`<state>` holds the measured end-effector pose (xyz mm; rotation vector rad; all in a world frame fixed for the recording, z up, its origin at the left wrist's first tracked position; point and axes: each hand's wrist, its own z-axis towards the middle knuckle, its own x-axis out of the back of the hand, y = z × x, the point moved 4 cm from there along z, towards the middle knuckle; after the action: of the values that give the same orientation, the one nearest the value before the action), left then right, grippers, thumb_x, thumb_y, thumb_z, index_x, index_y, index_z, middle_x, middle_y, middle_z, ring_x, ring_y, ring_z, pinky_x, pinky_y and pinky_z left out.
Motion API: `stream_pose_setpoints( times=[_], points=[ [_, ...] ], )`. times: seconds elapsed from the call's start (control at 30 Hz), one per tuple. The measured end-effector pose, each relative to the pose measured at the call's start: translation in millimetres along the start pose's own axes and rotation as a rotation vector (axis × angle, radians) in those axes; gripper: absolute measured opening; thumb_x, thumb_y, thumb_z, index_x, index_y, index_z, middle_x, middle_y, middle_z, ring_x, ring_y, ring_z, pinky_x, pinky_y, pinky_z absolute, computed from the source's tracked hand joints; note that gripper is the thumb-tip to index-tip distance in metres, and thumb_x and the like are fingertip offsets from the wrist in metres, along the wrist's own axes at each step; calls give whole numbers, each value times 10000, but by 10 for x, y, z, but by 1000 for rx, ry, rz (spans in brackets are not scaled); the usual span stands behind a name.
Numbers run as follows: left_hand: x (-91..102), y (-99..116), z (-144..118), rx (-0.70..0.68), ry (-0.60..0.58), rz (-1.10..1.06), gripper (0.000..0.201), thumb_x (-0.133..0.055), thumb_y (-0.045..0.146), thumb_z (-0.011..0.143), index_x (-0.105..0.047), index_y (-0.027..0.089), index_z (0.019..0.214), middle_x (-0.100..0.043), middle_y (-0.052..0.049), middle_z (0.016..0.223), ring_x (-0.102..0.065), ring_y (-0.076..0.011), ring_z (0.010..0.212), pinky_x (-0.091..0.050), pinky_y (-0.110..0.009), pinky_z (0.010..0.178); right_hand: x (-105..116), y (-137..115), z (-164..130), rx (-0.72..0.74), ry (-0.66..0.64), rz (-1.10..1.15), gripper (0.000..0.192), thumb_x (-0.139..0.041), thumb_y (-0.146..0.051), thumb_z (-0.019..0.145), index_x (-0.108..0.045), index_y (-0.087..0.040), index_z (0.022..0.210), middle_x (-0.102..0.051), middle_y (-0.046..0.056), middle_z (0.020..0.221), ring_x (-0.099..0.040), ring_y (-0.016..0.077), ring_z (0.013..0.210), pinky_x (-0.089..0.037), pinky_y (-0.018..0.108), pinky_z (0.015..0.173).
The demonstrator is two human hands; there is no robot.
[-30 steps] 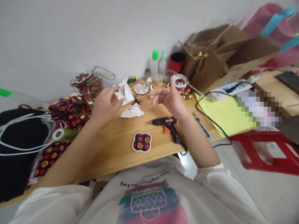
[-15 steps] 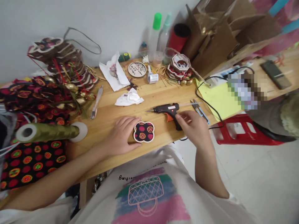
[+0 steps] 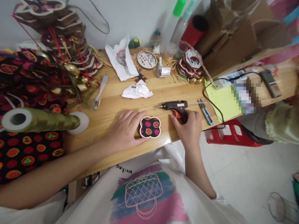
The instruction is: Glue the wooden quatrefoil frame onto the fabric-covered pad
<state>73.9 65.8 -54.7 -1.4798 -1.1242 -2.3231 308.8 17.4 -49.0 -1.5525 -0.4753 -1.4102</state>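
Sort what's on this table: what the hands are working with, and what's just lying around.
In use: flower-shaped patch under the left hand; glue gun gripped by the right hand.
Lying about: crumpled tissue, ribbon roll, snips, bottles.

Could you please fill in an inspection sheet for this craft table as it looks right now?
Surface: wooden table, crowded along the back and left.
Job's things: flower-shaped patterned piece lies flat near the front edge; black glue gun lies on its side, nozzle pointing left.
Clutter: crumpled tissue, green ribbon roll, stacked ornaments, blue snips, bottles, cardboard boxes.
Hands: left hand rests flat against the piece; right hand grips the glue gun's handle.
Cables: black cord loops across a yellow sheet.
Surroundings: white wall, red stool, another person's sleeve at right.
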Motion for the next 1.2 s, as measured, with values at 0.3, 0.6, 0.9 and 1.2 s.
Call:
stream_pose_setpoints(
  times=[0.3,0.6,0.9,1.2],
  points=[
    [21,0,25,65,-50,-2,814,-748,479,744,-410,91,1374,-615,-182,1274,-554,-334,1163,-420,-476,1009,49,183,-27,-34,151,147,633,-623,-755,635,-625,-176,891,-649,74,810,-592,217,722,-504,382,691],
    [5,-14,29,85,-66,-36,786,-751,489,743,-441,118,1363,-588,-171,1319,-533,-331,1188,-404,-466,1021,162,183,-249,67,103,277,728,-734,-719,581,-582,-174,1039,-640,27,803,-531,140,599,-465,294,551],
    [10,-5,29,63,-58,-37,770,-755,459,751,-435,115,1362,-588,-164,1308,-527,-323,1195,-405,-470,1039,131,117,-332,195,192,282,499,-737,-510,724,-558,-173,1046,-557,4,790,-512,137,631,-456,282,559],
    [17,-47,26,36,-4,-29,913,-811,591,644,-472,109,1341,-567,-181,1274,-505,-348,1186,-410,-509,1028,67,74,-392,375,350,231,435,-735,-449,756,-523,-200,1043,-511,-35,739,-446,95,531,-382,229,463]
  ],
)
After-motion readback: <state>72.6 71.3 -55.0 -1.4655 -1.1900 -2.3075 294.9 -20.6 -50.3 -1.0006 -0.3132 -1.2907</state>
